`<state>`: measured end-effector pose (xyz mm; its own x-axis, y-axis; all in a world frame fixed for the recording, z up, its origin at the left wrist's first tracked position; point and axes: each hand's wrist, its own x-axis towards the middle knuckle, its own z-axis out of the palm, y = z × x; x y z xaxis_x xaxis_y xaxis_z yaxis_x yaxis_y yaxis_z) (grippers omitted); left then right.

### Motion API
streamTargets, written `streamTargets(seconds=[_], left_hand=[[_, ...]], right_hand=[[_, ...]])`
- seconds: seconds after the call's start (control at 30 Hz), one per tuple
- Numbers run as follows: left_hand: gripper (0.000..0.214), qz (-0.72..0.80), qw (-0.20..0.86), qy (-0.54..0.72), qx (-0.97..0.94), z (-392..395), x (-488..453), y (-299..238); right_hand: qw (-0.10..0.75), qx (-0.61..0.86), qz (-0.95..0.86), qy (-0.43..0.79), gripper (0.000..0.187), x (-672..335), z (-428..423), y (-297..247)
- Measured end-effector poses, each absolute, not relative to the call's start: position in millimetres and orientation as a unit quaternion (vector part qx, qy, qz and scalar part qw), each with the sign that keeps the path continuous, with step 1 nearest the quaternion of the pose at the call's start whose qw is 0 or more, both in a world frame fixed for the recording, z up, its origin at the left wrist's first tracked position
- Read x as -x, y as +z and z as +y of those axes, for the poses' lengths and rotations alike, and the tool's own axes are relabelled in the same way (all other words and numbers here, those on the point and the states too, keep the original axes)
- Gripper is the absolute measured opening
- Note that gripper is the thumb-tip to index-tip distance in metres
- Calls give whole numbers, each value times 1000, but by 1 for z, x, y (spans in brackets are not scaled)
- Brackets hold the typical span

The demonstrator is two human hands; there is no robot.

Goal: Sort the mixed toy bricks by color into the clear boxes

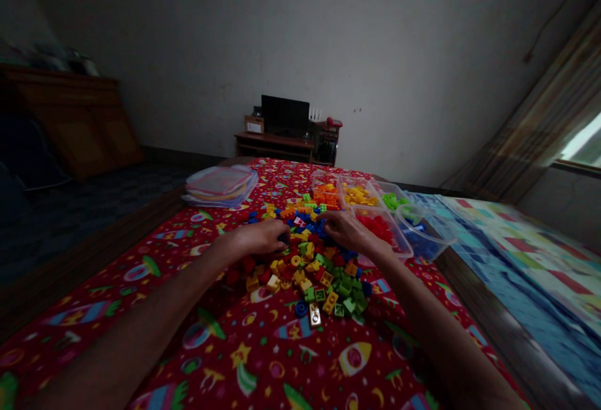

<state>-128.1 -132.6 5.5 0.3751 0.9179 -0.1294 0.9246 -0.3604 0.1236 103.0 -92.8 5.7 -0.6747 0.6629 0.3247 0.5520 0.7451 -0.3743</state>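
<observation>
A heap of toy building bricks (300, 263) in yellow, green, red, blue and orange lies on a red patterned cloth (291, 372). My left hand (265, 236) is over the heap's left side, its fingers curled in; a dark spot shows at the fingertips, but what they hold is not clear. Reaching in from the other side, my right hand (346, 230) bends its fingers down to blue bricks (320, 228) at the back of the heap. Its fingertips look closed, and anything between them is too small to name.
Clear plastic boxes behind my right hand hold orange bricks (327, 194), yellow bricks (359, 194), green bricks (393, 201) and red bricks (378, 227). A round clear tub (434, 241) has blue pieces. Stacked plastic lids (220, 186) lie at the left. A monitor (285, 114) stands beyond.
</observation>
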Motion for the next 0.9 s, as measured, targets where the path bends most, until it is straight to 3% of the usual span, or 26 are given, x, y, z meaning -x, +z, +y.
streamTargets(seconds=[0.2, 0.43, 0.73, 0.9], left_hand=[[23, 573, 61, -10, -817, -133, 121, 5], [16, 563, 135, 57, -813, -122, 127, 6], [7, 621, 75, 21, -780, -130, 127, 9], [7, 614, 115, 142, -768, -128, 122, 12]], right_hand=[[282, 364, -878, 131, 27, -99, -94, 9], [280, 337, -889, 134, 23, -98, -97, 9], [280, 342, -891, 104, 26, -101, -92, 3], [289, 347, -887, 99, 36, -102, -89, 1]])
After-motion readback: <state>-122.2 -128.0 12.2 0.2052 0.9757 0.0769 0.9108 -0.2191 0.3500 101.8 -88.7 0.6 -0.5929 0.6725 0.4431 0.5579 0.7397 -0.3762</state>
